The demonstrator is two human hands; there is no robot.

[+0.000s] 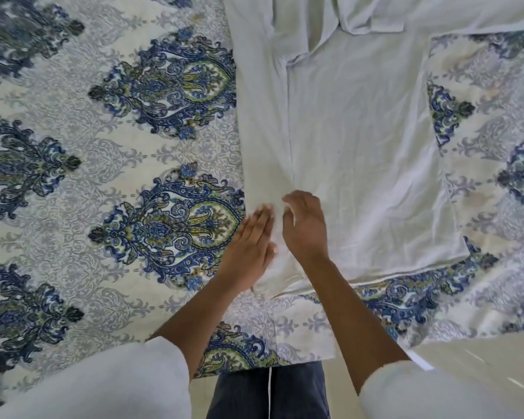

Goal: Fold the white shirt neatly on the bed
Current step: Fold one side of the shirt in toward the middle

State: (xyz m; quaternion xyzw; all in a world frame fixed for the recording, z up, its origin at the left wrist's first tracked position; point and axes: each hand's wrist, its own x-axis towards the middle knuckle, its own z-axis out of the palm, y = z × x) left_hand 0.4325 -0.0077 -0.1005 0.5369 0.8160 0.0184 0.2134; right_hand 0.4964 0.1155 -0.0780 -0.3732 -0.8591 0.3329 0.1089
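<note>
Watching the white shirt [360, 146] spread on the patterned bedspread [88, 182]: left hand [248, 246] flat, fingers straight, on its folded-in side near the hem; right hand [306, 228] curled just beside, pinching cloth or not, I can't tell.

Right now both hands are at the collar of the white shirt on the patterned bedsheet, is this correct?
Not the collar: the head view shows the left hand and right hand near the bottom hem of the white shirt on the patterned bedsheet.
</note>
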